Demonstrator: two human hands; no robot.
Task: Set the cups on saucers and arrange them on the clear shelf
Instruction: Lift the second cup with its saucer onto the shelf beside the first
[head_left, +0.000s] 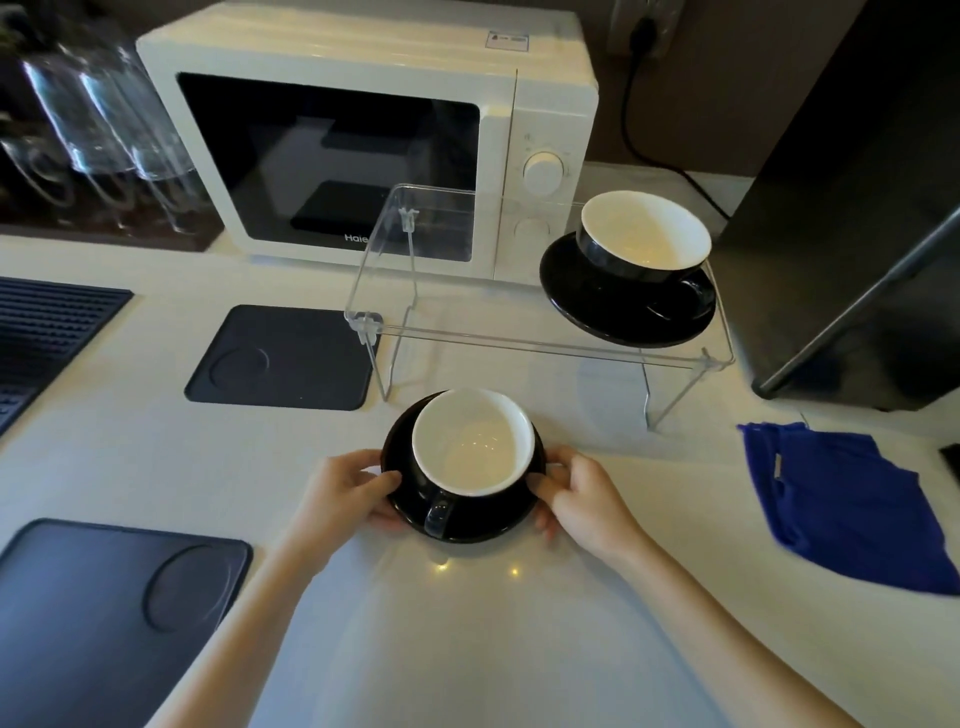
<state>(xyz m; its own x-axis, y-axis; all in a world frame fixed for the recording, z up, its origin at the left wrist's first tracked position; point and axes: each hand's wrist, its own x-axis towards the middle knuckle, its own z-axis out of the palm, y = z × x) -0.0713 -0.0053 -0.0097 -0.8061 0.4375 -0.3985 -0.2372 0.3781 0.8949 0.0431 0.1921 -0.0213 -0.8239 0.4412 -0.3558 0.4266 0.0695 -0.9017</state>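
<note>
A black cup (474, 448) sits on its black saucer (467, 525), just before the clear shelf (540, 343). The left hand (347, 489) and right hand (582, 500) pinch the saucer's opposite rims with their fingers, perhaps just above the surface (467, 649). Another cup and saucer (631, 270) stands on the shelf's right end.

A kitchen or coffee corner: a white microwave (363, 140) stands on the tabletop (467, 649), with upturned glasses (98, 119) left of it.

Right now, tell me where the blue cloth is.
In the head view, the blue cloth lies crumpled on the white counter at the right edge, right of the clear shelf and beyond the right hand.
</note>
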